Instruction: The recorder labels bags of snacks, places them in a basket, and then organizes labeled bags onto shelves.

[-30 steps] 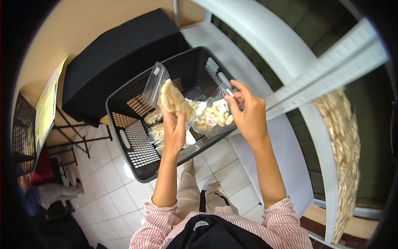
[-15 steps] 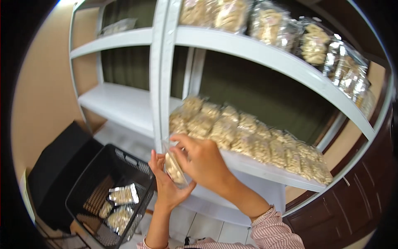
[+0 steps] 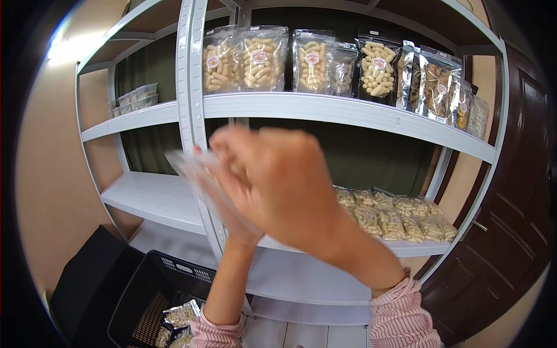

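Note:
Both my hands are raised in front of a white metal shelf rack (image 3: 348, 113). They hold a clear snack bag (image 3: 191, 171) between them; it is blurred and mostly hidden behind my fingers. My right hand (image 3: 278, 180) covers the bag from the front at centre. My left hand (image 3: 235, 223) sits behind and below it, supporting the bag from underneath. Only the bag's clear upper left edge shows.
Several clear bags of pale snacks (image 3: 267, 58) stand on the upper shelf, with foil pouches (image 3: 435, 87) to the right. More snack bags (image 3: 394, 217) lie on the middle shelf. A black basket (image 3: 145, 296) with a few bags stands on the floor, lower left. A dark wooden door (image 3: 510, 220) is at right.
My hands lifted the snack bag out of the basket and up to the height of the upper shelves. My view tilted up from the floor to the rack.

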Motion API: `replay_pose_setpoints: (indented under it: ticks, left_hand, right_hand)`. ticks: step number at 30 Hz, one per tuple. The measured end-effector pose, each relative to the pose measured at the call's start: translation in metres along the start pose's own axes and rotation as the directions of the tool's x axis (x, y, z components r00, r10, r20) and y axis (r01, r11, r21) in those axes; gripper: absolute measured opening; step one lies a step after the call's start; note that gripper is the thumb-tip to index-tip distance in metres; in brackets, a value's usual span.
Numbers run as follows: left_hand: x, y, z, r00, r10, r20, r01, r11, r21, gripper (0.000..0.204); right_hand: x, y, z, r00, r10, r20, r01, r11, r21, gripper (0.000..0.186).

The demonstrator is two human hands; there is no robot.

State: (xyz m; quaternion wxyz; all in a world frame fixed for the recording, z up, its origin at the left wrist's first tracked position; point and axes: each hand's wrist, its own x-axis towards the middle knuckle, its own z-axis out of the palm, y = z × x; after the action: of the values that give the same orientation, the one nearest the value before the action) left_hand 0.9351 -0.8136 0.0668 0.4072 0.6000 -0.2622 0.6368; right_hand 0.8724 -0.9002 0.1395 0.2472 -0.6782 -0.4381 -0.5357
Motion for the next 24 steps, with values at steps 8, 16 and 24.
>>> replay_pose_setpoints:
  ticks: [8,16,24]
  left_hand:
    - [0.136,0.01,0.047,0.981,0.092,-0.171,-0.141,0.943,-0.3,0.103]
    - [0.179,-0.001,0.096,0.997,-0.078,0.017,0.078,0.926,-0.37,0.092]
    - [0.164,-0.029,0.157,0.97,-0.209,0.125,0.223,0.969,-0.106,0.105]
  right_hand:
    - [0.104,0.038,-0.063,0.992,-0.099,-0.076,0.106,0.99,0.09,0.022]
    - [0.107,0.12,-0.054,0.941,0.338,-0.024,-0.302,0.869,0.391,0.031]
    - [0.098,0.216,-0.037,0.842,0.527,0.111,-0.533,0.787,0.311,0.035]
